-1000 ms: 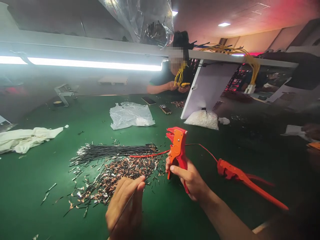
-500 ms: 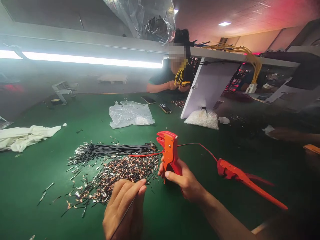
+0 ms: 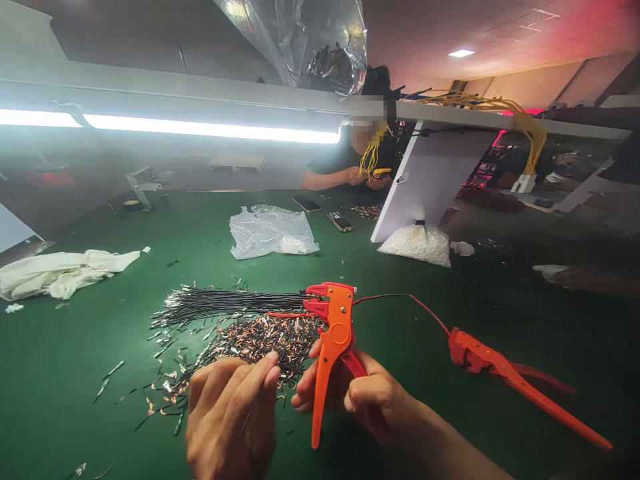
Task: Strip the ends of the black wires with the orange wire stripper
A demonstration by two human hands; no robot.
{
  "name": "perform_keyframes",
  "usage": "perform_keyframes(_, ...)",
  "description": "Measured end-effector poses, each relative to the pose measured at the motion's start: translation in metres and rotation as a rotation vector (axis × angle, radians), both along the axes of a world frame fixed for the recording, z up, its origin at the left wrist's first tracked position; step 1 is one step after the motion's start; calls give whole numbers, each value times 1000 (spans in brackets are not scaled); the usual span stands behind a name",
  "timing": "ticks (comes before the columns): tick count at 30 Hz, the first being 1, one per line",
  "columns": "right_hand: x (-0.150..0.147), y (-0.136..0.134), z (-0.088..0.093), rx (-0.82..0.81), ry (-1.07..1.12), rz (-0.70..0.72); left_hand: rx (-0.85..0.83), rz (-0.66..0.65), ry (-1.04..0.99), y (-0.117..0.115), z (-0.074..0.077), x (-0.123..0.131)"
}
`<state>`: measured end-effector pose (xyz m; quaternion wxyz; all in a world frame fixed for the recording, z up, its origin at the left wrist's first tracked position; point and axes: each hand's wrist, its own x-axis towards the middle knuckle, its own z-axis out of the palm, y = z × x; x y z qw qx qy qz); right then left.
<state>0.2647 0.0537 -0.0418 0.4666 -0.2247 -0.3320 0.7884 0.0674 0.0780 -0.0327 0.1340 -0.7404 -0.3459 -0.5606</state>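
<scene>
My right hand point(image 3: 367, 400) grips an orange wire stripper point(image 3: 331, 347), its jaws pointing left over the table and its handles spread apart. My left hand point(image 3: 230, 417) is closed in a pinch on a thin black wire point(image 3: 249, 420) that runs down past the palm. Just beyond both hands lies a heap of stripped insulation and copper bits point(image 3: 250, 343). A bundle of black wires point(image 3: 225, 301) lies behind the heap. A red wire point(image 3: 400, 299) runs along the green table point(image 3: 100, 347) towards a second red tool point(image 3: 505, 377) at the right.
A clear plastic bag point(image 3: 273, 231), a bag of white parts point(image 3: 416, 243) and two phones point(image 3: 325, 213) lie further back. White cloth point(image 3: 60, 273) lies at the left. Another person point(image 3: 350, 167) across the table handles yellow wires. A white panel point(image 3: 425, 177) leans at the right.
My right hand has lowered the stripper and swung its jaws leftwards, and the handles have opened. My left hand with the wire shifted slightly left.
</scene>
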Motion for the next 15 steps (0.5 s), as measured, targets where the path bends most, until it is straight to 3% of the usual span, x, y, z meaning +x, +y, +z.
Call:
perform_keyframes(6, -8, -2, 0, -72, 109, -11, 20, -59, 74, -3, 2, 4)
perform_keyframes(11, -5, 2, 3, -187, 188, -84, -8, -241, 268, -13, -16, 19)
perform_keyframes(15, -1, 3, 6, -244, 160, -91, -89, -302, 371, -18, -25, 33)
